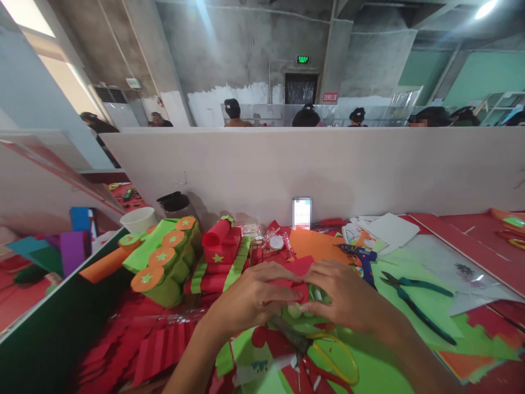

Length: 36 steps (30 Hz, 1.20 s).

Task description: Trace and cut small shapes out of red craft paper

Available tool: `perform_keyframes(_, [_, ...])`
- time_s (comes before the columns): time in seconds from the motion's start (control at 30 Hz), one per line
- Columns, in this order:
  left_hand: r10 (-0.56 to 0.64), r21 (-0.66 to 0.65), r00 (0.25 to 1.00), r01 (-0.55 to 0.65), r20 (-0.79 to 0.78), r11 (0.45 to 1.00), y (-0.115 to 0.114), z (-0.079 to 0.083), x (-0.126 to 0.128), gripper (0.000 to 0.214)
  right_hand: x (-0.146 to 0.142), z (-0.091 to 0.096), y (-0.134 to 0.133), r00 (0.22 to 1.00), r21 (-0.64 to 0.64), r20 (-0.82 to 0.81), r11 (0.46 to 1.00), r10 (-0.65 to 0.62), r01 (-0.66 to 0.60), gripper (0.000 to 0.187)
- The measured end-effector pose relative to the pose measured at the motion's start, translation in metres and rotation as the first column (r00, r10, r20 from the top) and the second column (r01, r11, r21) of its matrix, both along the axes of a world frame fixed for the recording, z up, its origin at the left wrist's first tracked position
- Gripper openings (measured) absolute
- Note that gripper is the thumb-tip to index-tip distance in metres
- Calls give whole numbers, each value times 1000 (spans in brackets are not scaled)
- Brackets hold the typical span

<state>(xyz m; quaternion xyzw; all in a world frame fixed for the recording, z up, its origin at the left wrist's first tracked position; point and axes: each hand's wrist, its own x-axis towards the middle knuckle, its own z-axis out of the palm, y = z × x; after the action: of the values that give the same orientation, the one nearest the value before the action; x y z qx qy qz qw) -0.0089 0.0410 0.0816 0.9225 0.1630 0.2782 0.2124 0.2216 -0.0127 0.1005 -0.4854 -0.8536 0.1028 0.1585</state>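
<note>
My left hand [262, 290] is closed, its fingers pressing on a piece of red paper [301, 266] in the middle of the work surface. My right hand [338, 290] pinches the right side of the same paper. Beneath the right fingers shows a rounded, pale green, shiny thing [319, 294], mostly covered, so I cannot tell its kind. Just below my hands lie scissors with yellow and red handles [355, 364]. To the right of my right hand are a blue glue gun [365, 261] and pliers with teal handles [418, 314].
On the left stand a green and orange paper model [164, 251] and a red and green one [223, 246]. Red folded strips [159, 350] lie below them. A lit phone [302, 212] leans against the white partition [262, 169]. Green sheets [414, 268] cover the right; people sit beyond.
</note>
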Motion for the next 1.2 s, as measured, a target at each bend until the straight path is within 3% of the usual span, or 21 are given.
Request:
perform_keyframes(0.27, [9, -34, 1000, -9, 3, 999, 0, 1, -2, 26, -1, 0, -1, 1000, -1, -3, 1000, -10, 10, 31])
perform_keyframes(0.83, [22, 100, 999, -19, -25, 995, 2, -1, -1, 26, -1, 0, 1, 1000, 18, 5, 1000, 7, -7, 24])
perform_keyframes(0.97, [44, -25, 999, -44, 13, 999, -1, 3, 2, 24, -1, 1, 2, 999, 23, 38, 1000, -8, 7, 27])
perform_keyframes(1.03, [157, -154, 985, -145, 72, 977, 0, 5, 1, 20, -1, 1, 2, 999, 21, 48, 1000, -16, 15, 28])
perform_keyframes(1.13, [344, -376, 933, -284, 102, 882, 1, 9, -2, 18, -2, 4, 1, 999, 10, 40, 1000, -19, 19, 28])
perform_keyframes(1.2, [357, -487, 931, -277, 78, 829, 2, 10, -4, 22, -4, 5, -1, 999, 8, 32, 1000, -19, 18, 29])
